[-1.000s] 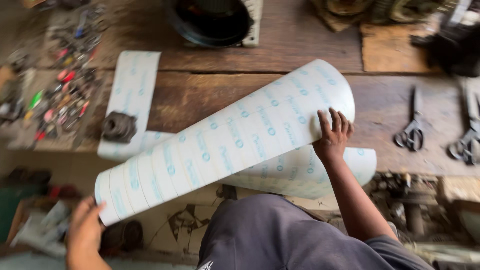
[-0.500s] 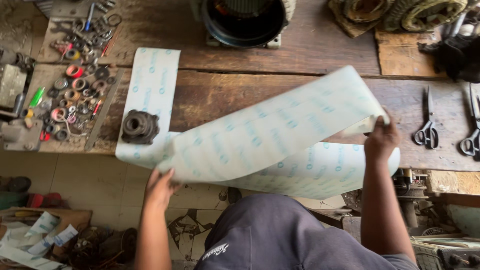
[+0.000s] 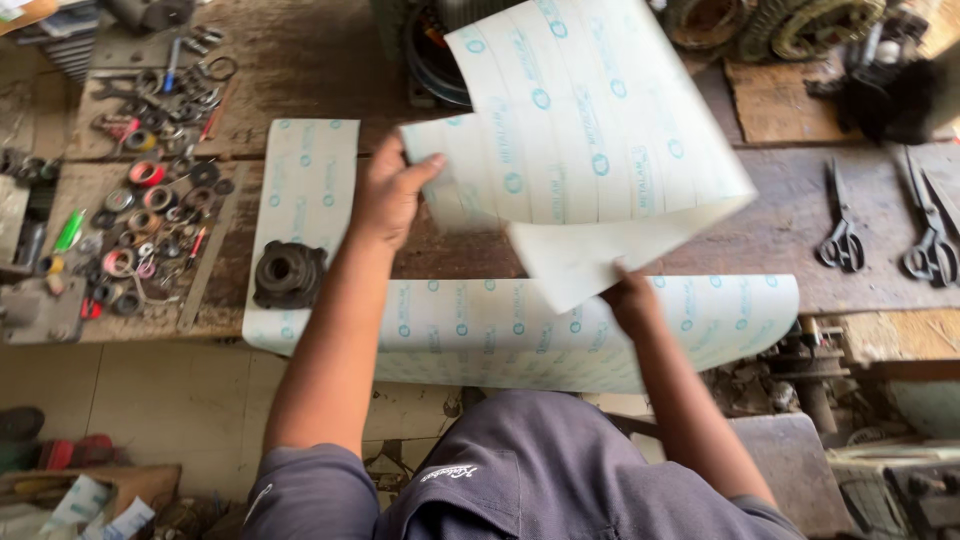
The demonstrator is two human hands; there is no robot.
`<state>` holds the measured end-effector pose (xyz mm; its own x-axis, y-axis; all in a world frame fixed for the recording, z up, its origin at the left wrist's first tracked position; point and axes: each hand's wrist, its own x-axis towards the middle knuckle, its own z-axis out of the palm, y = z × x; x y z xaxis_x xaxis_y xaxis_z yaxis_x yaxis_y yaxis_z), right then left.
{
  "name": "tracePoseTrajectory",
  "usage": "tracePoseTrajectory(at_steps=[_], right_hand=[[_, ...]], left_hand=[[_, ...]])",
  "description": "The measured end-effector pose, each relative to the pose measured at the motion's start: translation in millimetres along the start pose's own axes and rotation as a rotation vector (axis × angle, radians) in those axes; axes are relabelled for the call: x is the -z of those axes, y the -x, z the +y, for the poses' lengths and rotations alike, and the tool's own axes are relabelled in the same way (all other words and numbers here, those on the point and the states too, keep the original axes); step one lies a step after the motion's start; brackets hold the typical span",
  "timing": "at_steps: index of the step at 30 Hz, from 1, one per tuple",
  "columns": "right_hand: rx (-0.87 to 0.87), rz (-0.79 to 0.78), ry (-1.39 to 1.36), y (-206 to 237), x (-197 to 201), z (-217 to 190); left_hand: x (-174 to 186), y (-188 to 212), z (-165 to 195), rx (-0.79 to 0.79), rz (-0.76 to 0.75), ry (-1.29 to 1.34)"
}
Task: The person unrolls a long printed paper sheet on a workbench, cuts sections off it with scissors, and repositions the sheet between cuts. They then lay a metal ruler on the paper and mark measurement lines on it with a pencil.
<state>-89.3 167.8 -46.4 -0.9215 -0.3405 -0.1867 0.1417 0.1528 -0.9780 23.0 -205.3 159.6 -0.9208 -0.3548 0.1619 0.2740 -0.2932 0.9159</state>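
We have the loose sheet (image 3: 590,130) of white, blue-patterned insulating paper lifted off the counter (image 3: 300,60), curling above a second sheet (image 3: 480,325) that lies flat and hangs over the near edge. Our left hand (image 3: 388,195) pinches its left edge, fingers closed on the paper; our right hand (image 3: 630,300) grips the lower corner from beneath, closed as far as we can tell. To handle it well, we judge it best to keep both edges taut and level so the sheet does not crease. A dark round metal part (image 3: 288,272) weighs down the flat sheet. Small rings and tools (image 3: 150,210) crowd the worn wooden counter at left, 2 scissors (image 3: 885,235) at right; tiled floor (image 3: 150,400) below.
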Motion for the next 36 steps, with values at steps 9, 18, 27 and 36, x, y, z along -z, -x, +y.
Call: tracePoseTrajectory(at_steps=[9,18,27,36], right_hand=[[-0.072,-0.43,0.403,69,24,-24],[0.174,-0.071,0.676,8,154,-105],[1.12,0.048,1.04,46,174,-171],[0.951,-0.542,1.029,110,117,-157]], left_hand=[[-38,-23,-78,0.121,0.013,-0.068],[-73,-47,-9,0.378,-0.283,-0.737],[-204,-66,32,0.142,-0.569,-1.619],[-173,45,-83,0.547,-0.686,-1.016]])
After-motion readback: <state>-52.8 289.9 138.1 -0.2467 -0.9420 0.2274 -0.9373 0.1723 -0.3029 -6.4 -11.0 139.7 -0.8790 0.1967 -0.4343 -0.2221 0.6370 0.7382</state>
